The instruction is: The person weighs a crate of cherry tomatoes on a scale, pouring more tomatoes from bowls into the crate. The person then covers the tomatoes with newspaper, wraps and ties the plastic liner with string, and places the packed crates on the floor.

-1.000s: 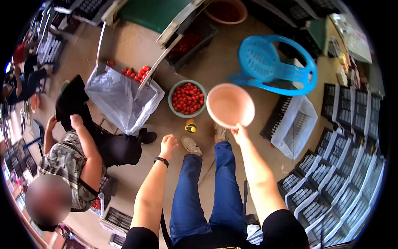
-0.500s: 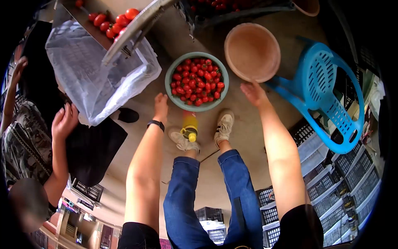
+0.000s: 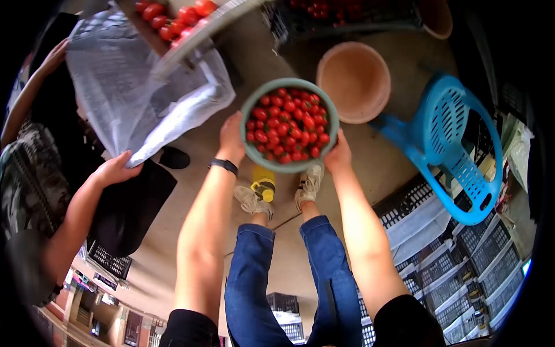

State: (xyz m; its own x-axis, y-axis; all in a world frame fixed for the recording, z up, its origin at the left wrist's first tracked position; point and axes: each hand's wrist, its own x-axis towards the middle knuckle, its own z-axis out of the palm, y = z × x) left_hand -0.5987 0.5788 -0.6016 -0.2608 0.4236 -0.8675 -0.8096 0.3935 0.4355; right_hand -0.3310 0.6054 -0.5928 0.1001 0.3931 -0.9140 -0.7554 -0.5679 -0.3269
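A round grey-green basin (image 3: 247, 151) full of small red tomatoes (image 3: 287, 125) is between my hands, above my feet. My left hand (image 3: 232, 137) grips its left rim, with a dark band on that wrist. On the lower right rim my right hand (image 3: 339, 152) is closed, its fingers partly hidden behind the basin. Below the basin stands a yellow bottle (image 3: 264, 184) between my shoes. An orange-brown empty tub (image 3: 354, 84) lies just beyond the basin to the right.
A co-worker's hand (image 3: 117, 169) holds the edge of a white-lined crate (image 3: 144, 104) at left. More tomatoes (image 3: 173, 20) lie on a raised tray above it. A blue plastic chair (image 3: 457, 139) stands at right, near stacked black crates (image 3: 445, 277).
Both my hands have closed on the basin's rim, and the basin looks larger, as if lifted towards me. The co-worker's hand has moved onto the liner's edge.
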